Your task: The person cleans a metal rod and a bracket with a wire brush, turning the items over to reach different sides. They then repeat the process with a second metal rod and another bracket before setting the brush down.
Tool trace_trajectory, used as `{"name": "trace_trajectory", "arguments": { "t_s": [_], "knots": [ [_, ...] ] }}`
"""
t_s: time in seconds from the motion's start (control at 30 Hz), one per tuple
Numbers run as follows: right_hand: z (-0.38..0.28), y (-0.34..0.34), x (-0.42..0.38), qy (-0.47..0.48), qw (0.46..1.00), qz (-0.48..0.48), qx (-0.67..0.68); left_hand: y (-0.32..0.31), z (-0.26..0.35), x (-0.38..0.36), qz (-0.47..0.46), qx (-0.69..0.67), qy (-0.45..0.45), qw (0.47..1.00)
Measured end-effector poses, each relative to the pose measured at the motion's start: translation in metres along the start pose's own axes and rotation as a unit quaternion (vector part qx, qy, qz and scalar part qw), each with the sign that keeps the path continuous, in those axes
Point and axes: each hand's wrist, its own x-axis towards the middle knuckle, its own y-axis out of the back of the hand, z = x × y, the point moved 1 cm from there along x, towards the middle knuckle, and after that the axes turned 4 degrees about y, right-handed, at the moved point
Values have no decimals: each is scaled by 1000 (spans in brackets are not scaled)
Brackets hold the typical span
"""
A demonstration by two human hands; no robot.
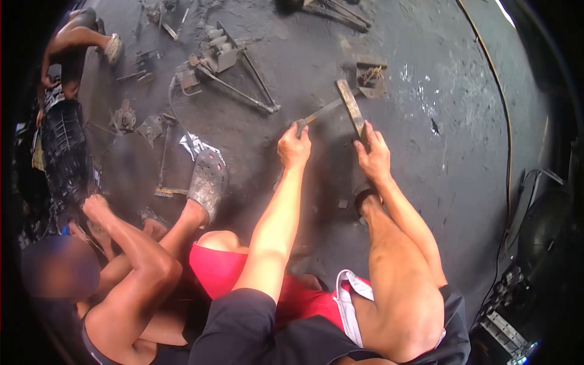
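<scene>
In the head view, my left hand (294, 146) is closed round the handle end of a long thin blade-like tool (324, 111), which points up and to the right. My right hand (373, 156) grips the lower end of a flat, worn bar (350, 104) that slants up to the left. The tool's far part reaches the bar's edge; whether they touch is unclear. Just beyond the bar, a rusty metal bracket (372, 87) rests on the dark floor.
A co-worker (131, 261) sits close at my left, one clog (208, 182) near my left arm. Another person (76, 39) is at the upper left. Metal frames (225, 58) lie ahead. A cable (496, 79) runs down the right, past dark machine parts (544, 225).
</scene>
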Motion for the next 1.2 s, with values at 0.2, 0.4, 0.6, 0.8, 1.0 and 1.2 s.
{"name": "trace_trajectory", "arguments": {
  "t_s": [0.2,0.4,0.6,0.8,1.0,1.2],
  "knots": [
    [-21,9,-3,68,992,-89,64,5,0,-3,2,6,-66,998],
    [-1,17,-6,-48,994,-28,91,16,-15,-5,-2,-19,-96,995],
    [-8,36,-11,-68,993,-94,-9,38,-45,-14,19,1,-97,995],
    [-19,38,-15,-78,989,-121,-45,41,-38,-19,11,-6,-55,998],
    [-55,20,-15,36,951,-239,-193,38,-38,-18,-6,3,-24,1000],
    [-51,29,25,-20,892,-248,-377,37,-41,-19,-10,-37,-41,998]
  ]
}}
